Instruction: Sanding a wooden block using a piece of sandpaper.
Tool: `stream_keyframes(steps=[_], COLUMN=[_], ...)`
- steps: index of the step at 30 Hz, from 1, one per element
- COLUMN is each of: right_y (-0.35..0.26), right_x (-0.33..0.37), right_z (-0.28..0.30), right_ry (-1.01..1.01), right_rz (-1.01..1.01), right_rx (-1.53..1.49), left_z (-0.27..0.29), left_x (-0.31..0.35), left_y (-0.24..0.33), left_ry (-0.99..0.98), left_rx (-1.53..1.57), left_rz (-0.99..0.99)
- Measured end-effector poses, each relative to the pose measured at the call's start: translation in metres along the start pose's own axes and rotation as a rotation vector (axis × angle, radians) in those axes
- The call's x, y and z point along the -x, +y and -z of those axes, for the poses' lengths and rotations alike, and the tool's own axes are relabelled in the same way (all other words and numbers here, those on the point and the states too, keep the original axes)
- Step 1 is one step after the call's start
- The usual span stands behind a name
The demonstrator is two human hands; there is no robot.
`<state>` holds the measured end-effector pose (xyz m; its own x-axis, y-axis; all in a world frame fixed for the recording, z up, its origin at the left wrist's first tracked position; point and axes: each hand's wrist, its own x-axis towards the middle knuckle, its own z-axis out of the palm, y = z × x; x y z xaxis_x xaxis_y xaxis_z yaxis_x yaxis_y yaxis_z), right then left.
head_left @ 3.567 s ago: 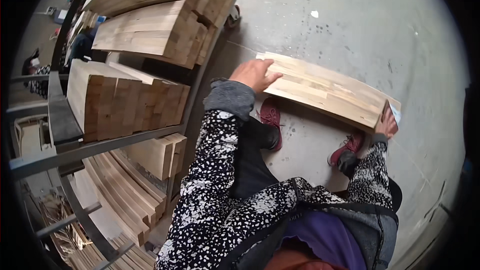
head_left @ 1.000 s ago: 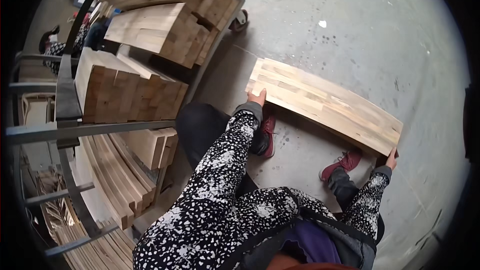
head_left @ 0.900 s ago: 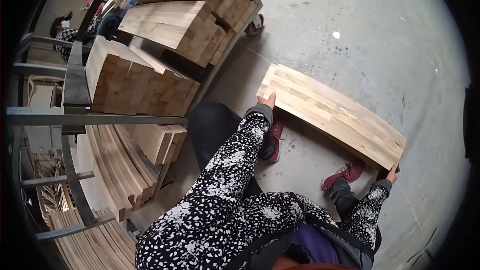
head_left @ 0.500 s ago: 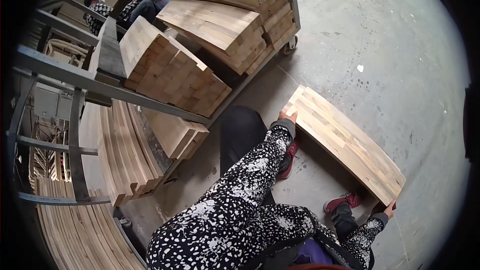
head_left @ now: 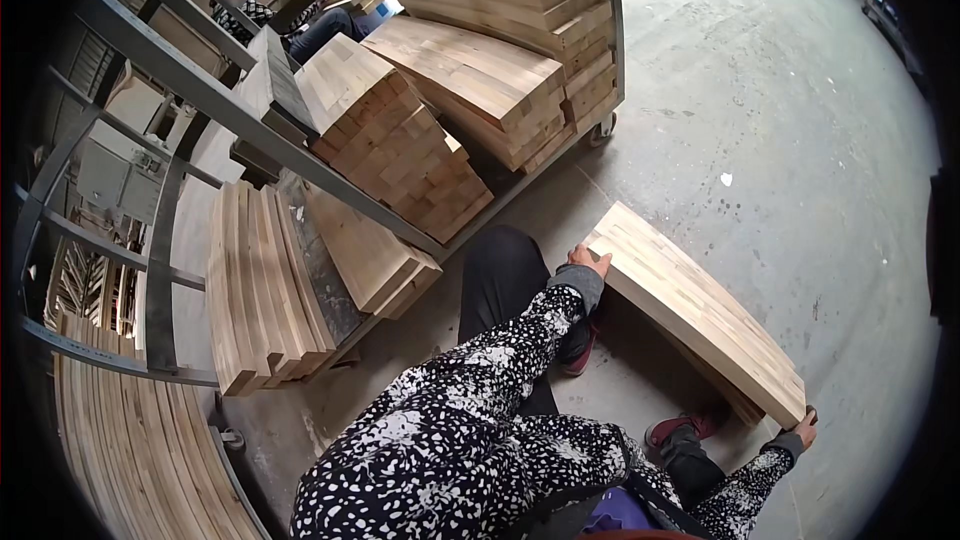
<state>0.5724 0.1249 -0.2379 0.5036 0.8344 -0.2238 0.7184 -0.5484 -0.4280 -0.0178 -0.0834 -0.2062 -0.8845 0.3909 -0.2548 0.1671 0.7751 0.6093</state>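
Observation:
A long laminated wooden board (head_left: 690, 300) lies in front of me, tilted so that its near long edge faces me. My left hand (head_left: 590, 260) grips its upper-left end, fingers wrapped round the corner. At the opposite, lower-right end my right hand (head_left: 804, 428) holds the other corner. Beneath the raised near edge, a strip of more wood (head_left: 738, 398) shows in the shadow; most of it is hidden by the board. My feet in red shoes are just on the near side of it.
On my left stands a wheeled metal cart (head_left: 385, 225) loaded with stacked wooden blocks (head_left: 400, 155) and boards (head_left: 470, 70). More boards (head_left: 265, 290) lean on its lower level. Long planks (head_left: 140, 430) lie at the lower left. Another person (head_left: 250, 15) sits beyond the cart. Grey concrete floor (head_left: 760, 120) stretches to the right.
The board has tipped up along its near side, so its thick edge and wood underneath now show. Both hands stay on its ends. My view has shifted a little.

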Motion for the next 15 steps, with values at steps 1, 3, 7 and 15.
stream_keyframes(steps=[1, 3, 7, 15], right_y=[-0.002, -0.007, -0.030, -0.090], right_x=[0.007, 0.017, 0.047, 0.108], right_z=[0.003, 0.004, 0.018, 0.012], right_ry=[0.006, 0.172, 0.281, 0.238], right_rz=[-0.002, 0.129, 0.345, 0.614], right_rx=[-0.002, -0.066, -0.079, -0.198], left_z=[-0.002, -0.003, -0.003, -0.014], left_x=[0.001, 0.001, 0.006, -0.021], left_y=[0.002, 0.005, 0.012, 0.025], left_ry=[-0.003, -0.003, 0.008, 0.173], left_rx=[0.003, 0.062, 0.168, 0.250], left_rz=[-0.005, -0.021, -0.021, -0.167])
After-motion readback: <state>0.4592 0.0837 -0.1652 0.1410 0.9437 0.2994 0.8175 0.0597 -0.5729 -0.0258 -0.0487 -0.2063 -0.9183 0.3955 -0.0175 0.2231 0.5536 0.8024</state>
